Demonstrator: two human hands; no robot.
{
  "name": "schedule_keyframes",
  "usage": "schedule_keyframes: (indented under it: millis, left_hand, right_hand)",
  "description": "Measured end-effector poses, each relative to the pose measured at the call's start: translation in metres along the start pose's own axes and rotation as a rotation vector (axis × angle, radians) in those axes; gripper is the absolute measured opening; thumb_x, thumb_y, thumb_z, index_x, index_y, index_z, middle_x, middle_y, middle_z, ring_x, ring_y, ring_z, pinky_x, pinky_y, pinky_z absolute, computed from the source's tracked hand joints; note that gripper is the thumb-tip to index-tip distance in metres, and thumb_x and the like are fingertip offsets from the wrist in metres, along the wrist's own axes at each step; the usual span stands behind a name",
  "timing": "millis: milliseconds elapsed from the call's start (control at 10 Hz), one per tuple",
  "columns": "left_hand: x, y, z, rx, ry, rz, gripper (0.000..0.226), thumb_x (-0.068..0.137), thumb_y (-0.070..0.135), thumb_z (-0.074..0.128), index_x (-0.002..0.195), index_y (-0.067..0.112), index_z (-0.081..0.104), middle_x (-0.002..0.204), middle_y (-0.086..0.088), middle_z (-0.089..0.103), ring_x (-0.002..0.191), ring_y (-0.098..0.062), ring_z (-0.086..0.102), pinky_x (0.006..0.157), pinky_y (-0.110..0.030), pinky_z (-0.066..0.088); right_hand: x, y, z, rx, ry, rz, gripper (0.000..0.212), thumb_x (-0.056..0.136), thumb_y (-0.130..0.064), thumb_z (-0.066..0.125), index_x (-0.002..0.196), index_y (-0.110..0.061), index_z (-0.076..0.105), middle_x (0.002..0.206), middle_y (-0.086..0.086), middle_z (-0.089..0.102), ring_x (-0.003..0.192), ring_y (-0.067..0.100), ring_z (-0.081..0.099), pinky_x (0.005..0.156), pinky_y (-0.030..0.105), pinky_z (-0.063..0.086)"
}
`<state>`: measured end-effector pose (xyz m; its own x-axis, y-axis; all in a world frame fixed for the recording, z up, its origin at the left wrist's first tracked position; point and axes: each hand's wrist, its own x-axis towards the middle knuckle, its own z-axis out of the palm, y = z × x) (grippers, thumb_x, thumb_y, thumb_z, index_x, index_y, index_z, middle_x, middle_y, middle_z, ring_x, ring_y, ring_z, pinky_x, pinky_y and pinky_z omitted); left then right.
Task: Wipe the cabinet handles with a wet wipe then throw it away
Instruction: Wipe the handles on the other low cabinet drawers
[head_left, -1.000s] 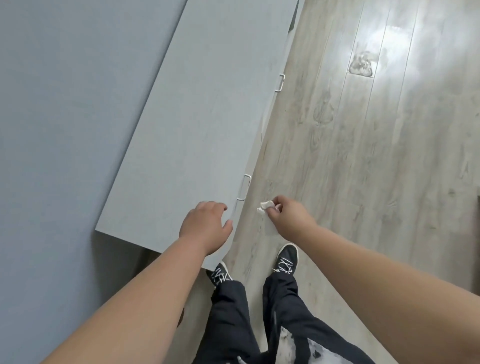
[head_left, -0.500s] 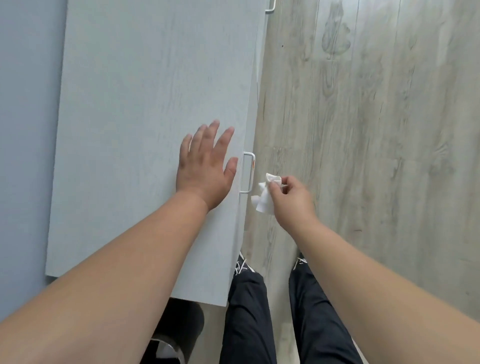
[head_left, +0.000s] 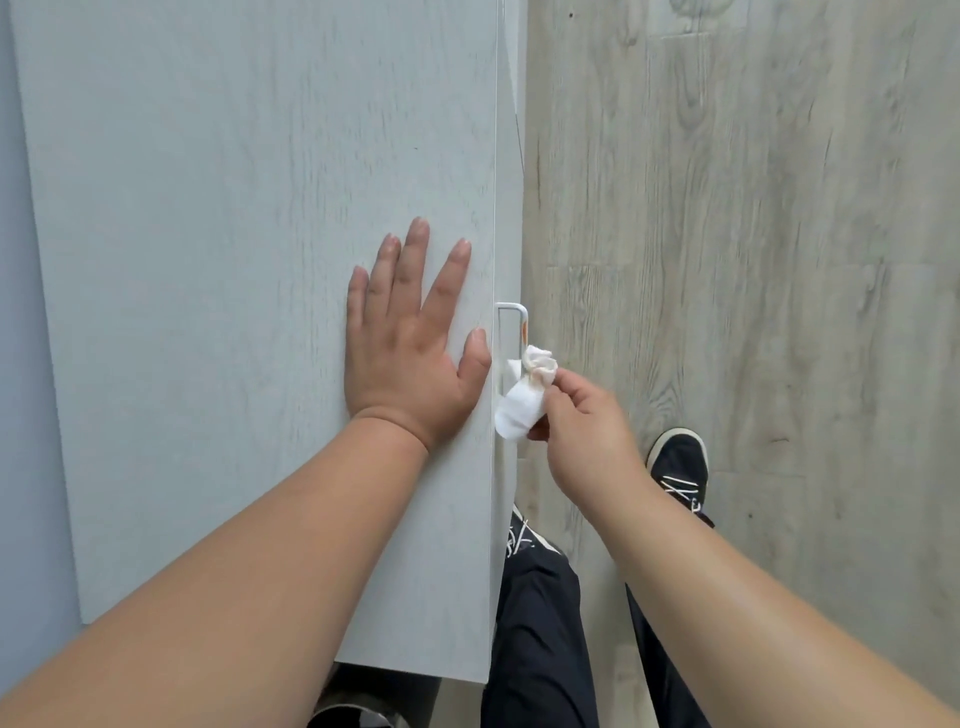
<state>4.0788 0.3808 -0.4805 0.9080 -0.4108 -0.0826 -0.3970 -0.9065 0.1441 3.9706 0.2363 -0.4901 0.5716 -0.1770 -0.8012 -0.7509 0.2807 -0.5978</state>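
Pinching the wet wipe (head_left: 519, 413) between thumb and fingertips, the right hand (head_left: 589, 428) holds it bunched against the lower stretch of the cabinet handle (head_left: 511, 318). The wipe is white and crumpled into a small wad. Its upper end (tinged faintly beige) touches the handle's bar, and its fuller lower end hangs just beside the cabinet's front edge. The handle is a slim, pale, U-shaped pull standing out from the cabinet front. Its upper corner shows bare above the wipe, while its lower end is hidden behind the wad.

Just across that edge, the left hand (head_left: 410, 353) lies flat on the cabinet top (head_left: 234, 234), palm down, with the fingers straight and slightly spread. Its thumb reaches toward the rim close to the handle, and it grips nothing. Both forearms are bare and run in from the bottom of the view.

The top is a pale grey-blue board with a faint wood grain. Along its left side runs a plain blue-grey wall (head_left: 18, 364), and to the right lies a light grey, wood-patterned floor (head_left: 753, 260). Down there, beside the right wrist, one black shoe (head_left: 680, 462) with white laces is planted on the boards. The toe of the other shoe (head_left: 519, 535) peeks out right against the cabinet's base, above dark trousers (head_left: 540, 649). Something dark and rounded (head_left: 363, 701) shows under the near corner of the cabinet; what it is I cannot tell.
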Motion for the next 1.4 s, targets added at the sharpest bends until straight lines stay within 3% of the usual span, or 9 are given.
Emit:
schedule_keyframes:
  millis: [100,300,600,700,800,1000,1200,1300,1400]
  left_hand:
    - [0.001,-0.002,0.001,-0.004,0.015,0.007,0.076,0.091,0.046,0.046,0.163,0.028,0.034,0.173,-0.008,0.021,0.16,-0.032,0.017,0.129,-0.052,0.009]
    - [0.001,-0.002,0.003,-0.02,0.047,0.022,0.075,0.09,0.046,0.047,0.162,0.025,0.038,0.172,-0.01,0.024,0.159,-0.034,0.02,0.129,-0.054,0.012]
    - [0.001,-0.001,0.003,-0.02,0.044,0.005,0.075,0.089,0.044,0.047,0.162,0.026,0.038,0.172,-0.008,0.024,0.159,-0.032,0.02,0.129,-0.053,0.012]
    - [0.0,-0.001,0.002,-0.021,0.039,0.004,0.075,0.089,0.044,0.047,0.162,0.026,0.037,0.172,-0.008,0.024,0.159,-0.032,0.02,0.129,-0.053,0.012]
    - [0.001,-0.001,0.002,-0.027,0.041,0.001,0.075,0.089,0.044,0.046,0.162,0.026,0.038,0.172,-0.008,0.024,0.159,-0.032,0.02,0.129,-0.054,0.013]
    - [-0.001,-0.001,0.004,-0.021,0.043,0.004,0.075,0.09,0.045,0.046,0.162,0.026,0.037,0.172,-0.007,0.024,0.159,-0.032,0.02,0.129,-0.054,0.013]
    - [-0.001,-0.001,0.004,-0.025,0.046,0.0,0.074,0.09,0.043,0.046,0.162,0.027,0.037,0.172,-0.006,0.023,0.159,-0.032,0.02,0.129,-0.054,0.013]
    - [0.0,-0.001,0.004,-0.029,0.049,-0.002,0.075,0.089,0.043,0.047,0.162,0.026,0.037,0.172,-0.006,0.024,0.159,-0.032,0.02,0.129,-0.053,0.013]
    - [-0.001,-0.001,0.004,-0.03,0.051,-0.001,0.075,0.089,0.043,0.048,0.161,0.026,0.038,0.172,-0.008,0.025,0.158,-0.033,0.021,0.129,-0.054,0.013]
  right_hand:
    - [0.008,-0.003,0.0,-0.1,0.025,-0.037,0.023,0.107,-0.031,0.053,0.101,-0.026,0.075,0.093,0.009,0.076,0.084,0.025,0.074,0.074,0.03,0.057]
    - [0.024,0.0,0.0,-0.19,0.043,-0.079,0.024,0.103,-0.036,0.06,0.091,-0.022,0.075,0.08,0.007,0.072,0.075,0.026,0.07,0.071,0.037,0.055]
    - [0.033,-0.004,-0.003,-0.147,0.072,-0.108,0.019,0.1,-0.028,0.067,0.086,-0.02,0.077,0.073,0.0,0.073,0.068,0.015,0.068,0.063,0.024,0.049]
    - [0.021,0.008,-0.001,-0.199,0.069,-0.096,0.035,0.103,-0.03,0.063,0.075,-0.008,0.067,0.058,-0.003,0.056,0.055,0.01,0.05,0.054,0.023,0.038]
    - [0.014,0.015,-0.001,-0.225,0.07,-0.088,0.04,0.103,-0.03,0.062,0.068,-0.012,0.061,0.056,-0.006,0.051,0.052,0.008,0.044,0.051,0.021,0.034]
    - [0.029,0.006,0.005,-0.07,0.13,-0.116,0.015,0.101,-0.027,0.066,0.087,-0.021,0.064,0.071,-0.001,0.063,0.059,0.012,0.06,0.064,0.038,0.054]
    - [0.023,0.013,-0.006,-0.033,0.08,-0.059,0.026,0.105,-0.027,0.061,0.091,-0.007,0.071,0.059,-0.009,0.057,0.052,0.005,0.049,0.053,0.02,0.041]
    - [0.042,-0.011,-0.008,-0.096,0.121,-0.169,0.03,0.108,-0.03,0.054,0.089,-0.015,0.072,0.057,-0.014,0.054,0.053,0.005,0.048,0.054,0.019,0.04]
    - [0.045,-0.024,-0.002,-0.158,0.122,-0.286,0.019,0.109,-0.028,0.049,0.11,-0.027,0.068,0.076,-0.01,0.067,0.067,0.014,0.063,0.064,0.029,0.052]
